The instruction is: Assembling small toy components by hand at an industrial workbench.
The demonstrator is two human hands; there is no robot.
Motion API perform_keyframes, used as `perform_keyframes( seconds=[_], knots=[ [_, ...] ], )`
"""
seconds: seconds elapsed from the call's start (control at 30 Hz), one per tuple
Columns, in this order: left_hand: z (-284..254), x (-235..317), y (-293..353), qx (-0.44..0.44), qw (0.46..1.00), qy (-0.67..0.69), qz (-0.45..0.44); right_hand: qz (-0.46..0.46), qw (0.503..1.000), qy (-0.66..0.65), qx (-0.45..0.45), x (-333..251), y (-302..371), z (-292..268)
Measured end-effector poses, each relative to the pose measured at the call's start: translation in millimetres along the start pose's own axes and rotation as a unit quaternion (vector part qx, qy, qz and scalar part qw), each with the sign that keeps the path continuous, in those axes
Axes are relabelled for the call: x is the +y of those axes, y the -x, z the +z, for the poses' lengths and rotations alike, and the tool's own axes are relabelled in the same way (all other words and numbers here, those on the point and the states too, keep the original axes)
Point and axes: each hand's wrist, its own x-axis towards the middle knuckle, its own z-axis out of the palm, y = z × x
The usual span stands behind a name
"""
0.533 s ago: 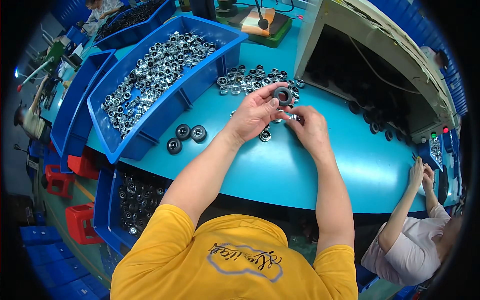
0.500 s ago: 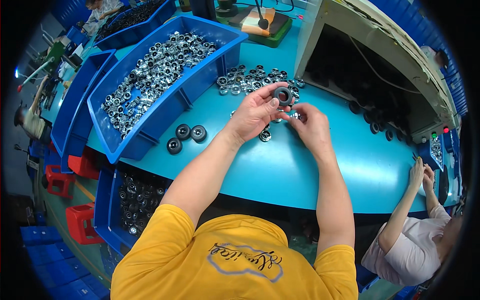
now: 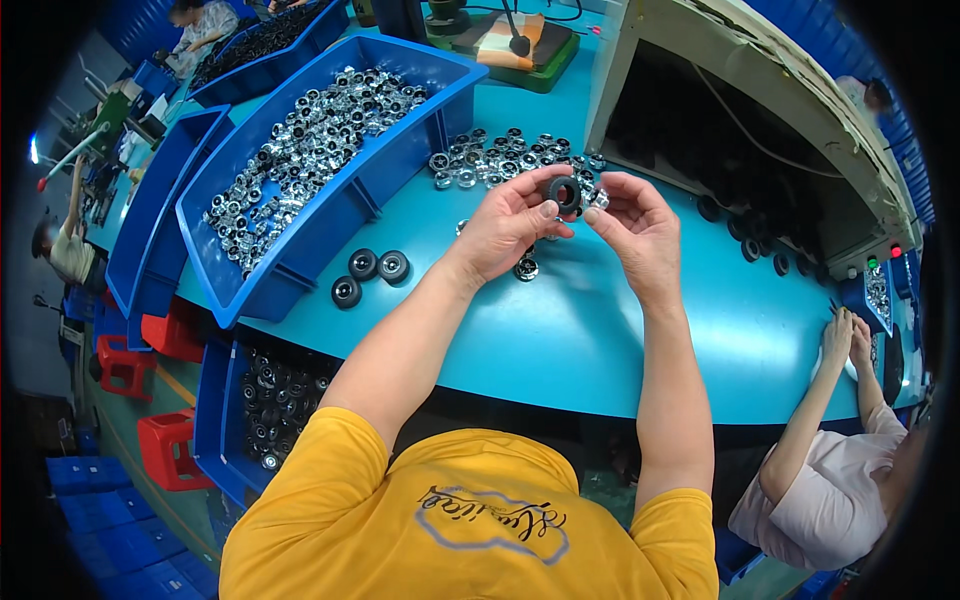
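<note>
- In the head view, your left hand (image 3: pixel 505 226) is holding a ring-shaped black rubber tyre (image 3: pixel 554 190) above the turquoise tabletop (image 3: pixel 560 345), thumb and fingers clamping it.
- Your right hand (image 3: pixel 645 235) is pinching a shiny silver wheel hub (image 3: pixel 598 199) just right of the tyre; whether they are touching, I cannot tell.
- Three black wheels with silver centres (image 3: pixel 362 264) are lying left of your left forearm, near a long blue plastic bin (image 3: pixel 345 200).
- Loose silver hubs (image 3: pixel 505 158) are lying beyond your hands.
</note>
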Motion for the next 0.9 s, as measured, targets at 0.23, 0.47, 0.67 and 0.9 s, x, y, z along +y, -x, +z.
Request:
perform_keyframes(
  seconds=[0.23,0.47,0.67,0.9],
  knots=[
    [1.5,-0.4,0.6,-0.006,0.999,-0.033,0.006,0.011,1.000,0.024,-0.014,6.5,0.9,0.4],
    [2.8,0.7,1.4,0.001,0.998,-0.057,0.004,-0.017,0.998,0.053,-0.004,3.6,2.3,4.2],
    [2.7,-0.3,0.8,0.008,0.997,-0.070,0.008,-0.025,0.998,0.050,-0.013,5.8,2.1,4.1],
    [4.6,0.2,1.4,0.017,0.996,-0.082,0.015,-0.022,0.998,0.065,-0.009,5.9,3.0,5.7]
  ],
)
